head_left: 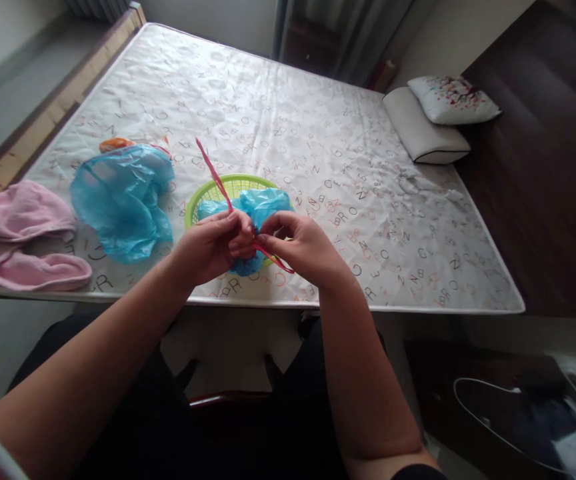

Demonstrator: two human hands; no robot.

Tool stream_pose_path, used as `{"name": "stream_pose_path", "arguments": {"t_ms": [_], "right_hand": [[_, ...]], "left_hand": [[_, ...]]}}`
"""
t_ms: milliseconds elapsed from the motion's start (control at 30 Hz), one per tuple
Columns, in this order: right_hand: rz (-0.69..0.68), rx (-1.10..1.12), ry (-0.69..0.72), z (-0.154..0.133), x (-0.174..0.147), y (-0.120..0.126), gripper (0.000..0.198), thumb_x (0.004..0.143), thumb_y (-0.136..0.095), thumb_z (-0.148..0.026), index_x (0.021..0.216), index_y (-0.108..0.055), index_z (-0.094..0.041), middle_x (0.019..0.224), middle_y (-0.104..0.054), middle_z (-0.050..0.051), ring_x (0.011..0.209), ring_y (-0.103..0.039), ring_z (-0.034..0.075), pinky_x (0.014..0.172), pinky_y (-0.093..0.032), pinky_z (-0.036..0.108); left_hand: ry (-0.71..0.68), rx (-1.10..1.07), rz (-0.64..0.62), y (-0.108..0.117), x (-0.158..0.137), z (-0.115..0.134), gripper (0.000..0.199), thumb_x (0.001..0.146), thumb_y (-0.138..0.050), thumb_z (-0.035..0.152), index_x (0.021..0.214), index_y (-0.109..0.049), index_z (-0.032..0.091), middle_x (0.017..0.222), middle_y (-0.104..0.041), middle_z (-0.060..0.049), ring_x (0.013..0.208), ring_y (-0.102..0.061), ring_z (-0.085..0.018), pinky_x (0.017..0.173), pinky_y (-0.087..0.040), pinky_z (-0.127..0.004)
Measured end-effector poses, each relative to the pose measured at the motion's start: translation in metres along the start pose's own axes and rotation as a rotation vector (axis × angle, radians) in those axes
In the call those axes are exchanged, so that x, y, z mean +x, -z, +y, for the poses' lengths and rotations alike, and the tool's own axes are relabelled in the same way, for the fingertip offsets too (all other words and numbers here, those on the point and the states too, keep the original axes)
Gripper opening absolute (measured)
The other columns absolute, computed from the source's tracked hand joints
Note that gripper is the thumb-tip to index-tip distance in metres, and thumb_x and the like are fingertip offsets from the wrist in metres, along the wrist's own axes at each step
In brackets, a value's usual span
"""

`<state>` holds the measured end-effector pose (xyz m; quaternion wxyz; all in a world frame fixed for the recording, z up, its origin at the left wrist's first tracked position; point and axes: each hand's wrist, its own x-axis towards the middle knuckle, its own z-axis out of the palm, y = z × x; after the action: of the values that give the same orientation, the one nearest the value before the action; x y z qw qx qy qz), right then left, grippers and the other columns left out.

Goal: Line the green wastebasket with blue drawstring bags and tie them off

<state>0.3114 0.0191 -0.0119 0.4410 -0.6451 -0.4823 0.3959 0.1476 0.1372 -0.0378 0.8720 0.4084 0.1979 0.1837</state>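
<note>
Over the near edge of the mattress, my left hand [215, 247] is closed on a red plastic string [213, 175], one end of which sticks up past the thumb. My right hand [304, 248] pinches the same string close by, and a loop of it hangs below the fingers. Between and behind both hands is a bunched blue plastic bag [268, 201], its gathered part partly hidden by the fingers. It lies over a green plastic basket [203, 193] with a mesh wall. Whether the string circles the bag's neck I cannot tell.
To the left lie another blue plastic bag [125, 200], an orange item [117, 144] and a pink cloth [23, 217]. The lettered mattress [278, 120] has a wooden rail [68, 100] on its left. Two pillows [453, 100] rest at the far right.
</note>
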Motion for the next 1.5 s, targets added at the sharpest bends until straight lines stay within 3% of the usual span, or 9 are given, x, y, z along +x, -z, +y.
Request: {"name": "stream_pose_path", "arguments": {"t_ms": [300, 500, 667, 900, 1100, 1267, 1433, 1500], "right_hand": [[-0.058, 0.001, -0.059, 0.003, 0.001, -0.007, 0.027, 0.092, -0.073, -0.047, 0.096, -0.066, -0.021, 0.093, -0.071, 0.003, 0.083, -0.062, 0.017, 0.072, -0.050, 0.031], [0.079, -0.070, 0.039, 0.006, 0.004, -0.018, 0.013, 0.092, -0.065, -0.034, 0.092, -0.065, -0.021, 0.090, -0.070, 0.002, 0.084, -0.062, 0.016, 0.078, -0.049, 0.031], [0.107, -0.102, 0.020, 0.013, 0.008, -0.020, 0.010, 0.088, -0.061, -0.032, 0.089, -0.060, -0.022, 0.087, -0.066, 0.001, 0.081, -0.059, 0.016, 0.076, -0.048, 0.031], [0.009, 0.082, -0.102, 0.024, 0.014, -0.018, 0.007, 0.084, -0.057, -0.029, 0.087, -0.058, -0.022, 0.076, -0.062, -0.001, 0.070, -0.057, 0.015, 0.065, -0.047, 0.029], [0.032, 0.222, -0.137, 0.025, 0.014, -0.016, 0.009, 0.085, -0.061, -0.030, 0.086, -0.055, -0.023, 0.074, -0.056, -0.003, 0.067, -0.055, 0.013, 0.063, -0.046, 0.029], [-0.032, 0.107, -0.119, 0.020, 0.010, -0.020, 0.008, 0.086, -0.061, -0.030, 0.086, -0.059, -0.023, 0.078, -0.060, -0.002, 0.071, -0.054, 0.014, 0.065, -0.045, 0.030], [-0.025, 0.125, -0.137, 0.029, 0.016, -0.024, 0.009, 0.086, -0.061, -0.030, 0.086, -0.060, -0.022, 0.077, -0.060, -0.002, 0.069, -0.055, 0.013, 0.065, -0.044, 0.029], [0.076, 0.147, -0.110, 0.039, 0.020, -0.024, 0.013, 0.089, -0.062, -0.034, 0.088, -0.061, -0.021, 0.075, -0.058, -0.003, 0.067, -0.053, 0.013, 0.063, -0.044, 0.028]], "left_hand": [[0.011, 0.022, -0.017, 0.004, 0.001, -0.001, 0.040, 0.097, -0.074, 0.048, 0.071, -0.066, 0.019, 0.056, -0.034, 0.002, 0.048, -0.042, -0.011, 0.048, -0.042, -0.028], [-0.014, 0.048, -0.052, 0.008, 0.002, -0.003, 0.035, 0.092, -0.078, 0.046, 0.072, -0.069, 0.019, 0.056, -0.041, 0.000, 0.050, -0.045, -0.013, 0.051, -0.044, -0.029], [-0.026, 0.028, 0.003, 0.005, 0.007, -0.005, 0.033, 0.093, -0.078, 0.042, 0.074, -0.070, 0.017, 0.059, -0.045, 0.000, 0.053, -0.047, -0.013, 0.053, -0.045, -0.027], [-0.082, 0.177, 0.149, 0.008, 0.013, -0.014, 0.030, 0.087, -0.083, 0.045, 0.085, -0.080, 0.015, 0.071, -0.068, -0.005, 0.067, -0.064, -0.016, 0.069, -0.053, -0.029], [-0.233, 0.480, 0.353, 0.015, 0.011, -0.016, 0.037, 0.085, -0.084, 0.053, 0.093, -0.085, 0.017, 0.085, -0.078, -0.006, 0.084, -0.072, -0.021, 0.079, -0.055, -0.030], [-0.404, 0.514, 0.479, 0.010, 0.006, -0.021, 0.020, 0.092, -0.079, 0.041, 0.096, -0.084, 0.021, 0.096, -0.082, -0.006, 0.099, -0.075, -0.023, 0.086, -0.057, -0.031], [-0.579, 0.653, 0.469, 0.004, -0.002, -0.025, 0.012, 0.099, -0.076, 0.034, 0.099, -0.085, 0.026, 0.113, -0.082, -0.005, 0.117, -0.073, -0.024, 0.100, -0.059, -0.036], [-0.670, 0.762, 0.430, 0.006, -0.003, -0.026, 0.014, 0.101, -0.074, 0.034, 0.098, -0.085, 0.026, 0.111, -0.082, -0.005, 0.113, -0.074, -0.023, 0.105, -0.059, -0.039]]}}
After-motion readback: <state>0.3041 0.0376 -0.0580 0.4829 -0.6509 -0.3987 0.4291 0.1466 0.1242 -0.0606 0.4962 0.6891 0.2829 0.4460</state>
